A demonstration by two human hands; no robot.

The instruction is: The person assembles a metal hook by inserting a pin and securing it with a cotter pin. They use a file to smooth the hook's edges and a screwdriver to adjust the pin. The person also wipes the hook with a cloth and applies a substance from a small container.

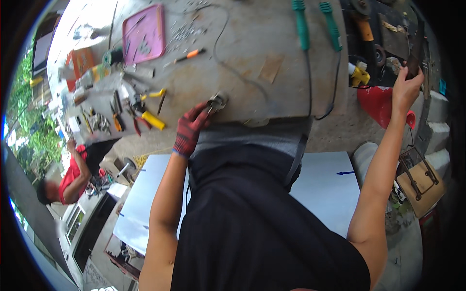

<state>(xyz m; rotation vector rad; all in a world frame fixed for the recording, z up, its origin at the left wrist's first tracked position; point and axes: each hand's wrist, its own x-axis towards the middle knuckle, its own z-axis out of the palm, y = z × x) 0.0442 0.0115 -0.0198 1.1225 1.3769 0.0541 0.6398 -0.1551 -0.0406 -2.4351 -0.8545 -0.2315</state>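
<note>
My left hand [190, 127], in a red and black knitted glove, is closed on a small round metal part [218, 100] near the front edge of the grey worktable [242, 63]. The part looks shiny and hollow; its exact kind does not show. My right hand [407, 89] is bare and stretched far out to the right. Its fingers are wrapped round a long dark bar-like piece [417, 46], whose kind I cannot make out. To the left of my gloved hand lie pliers with yellow handles [153, 120] and other hand tools.
A pink tray [144, 34], scattered metal bits [182, 36] and an orange-handled screwdriver [189, 56] lie at the back left. Two green-handled corded tools [301, 24] rest at right. An angle grinder [365, 29] and red container [377, 104] are nearby. Another person [73, 179] is at far left.
</note>
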